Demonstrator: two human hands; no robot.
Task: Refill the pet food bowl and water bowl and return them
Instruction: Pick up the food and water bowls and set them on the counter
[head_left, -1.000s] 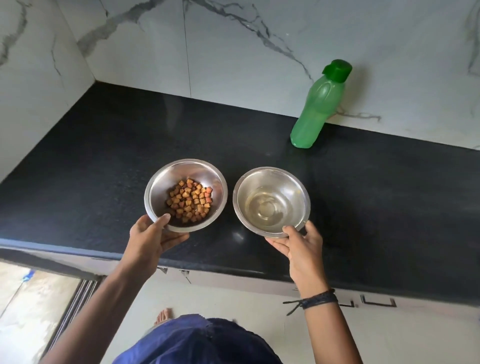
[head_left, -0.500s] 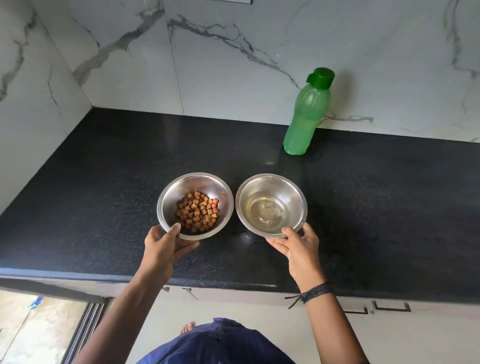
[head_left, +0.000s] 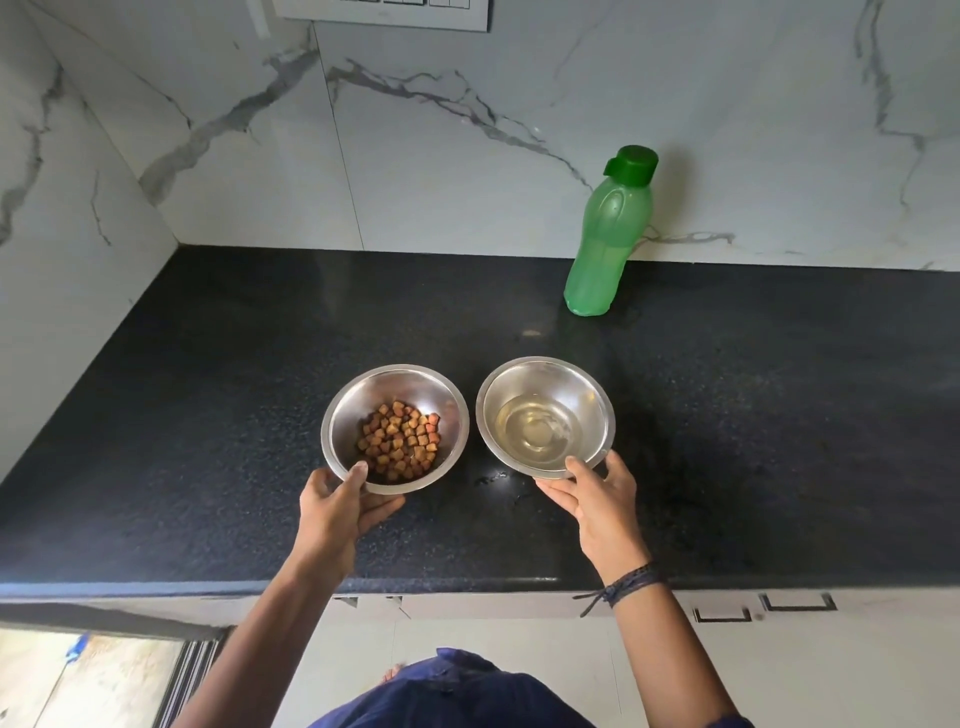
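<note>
1. Two steel bowls sit side by side near the front middle of the black desk (head_left: 208, 415), close together but not touching.
2. The food bowl (head_left: 395, 427) is on the left and holds a cluster of brown kibble (head_left: 399, 440) in its bottom.
3. The water bowl (head_left: 545, 415) is on the right, with a shallow pool of clear water in it.
4. The left hand (head_left: 337, 512) is clamped on the food bowl's rim at about 7 o'clock, thumb over the lip and fingers curled under the bowl's side.
5. The right hand (head_left: 597, 499) is clamped on the water bowl's rim at about 5 o'clock, thumb on the lip and fingers beneath; a dark cord bracelet (head_left: 628, 584) circles that wrist.
6. A green bottle (head_left: 605, 239) with its dark green cap closed stands upright at 1 o'clock from the water bowl, well apart from it, against the marble wall (head_left: 467, 156).
7. A few wet spots (head_left: 491, 478) glint on the desk between the bowls' near edges.
</note>
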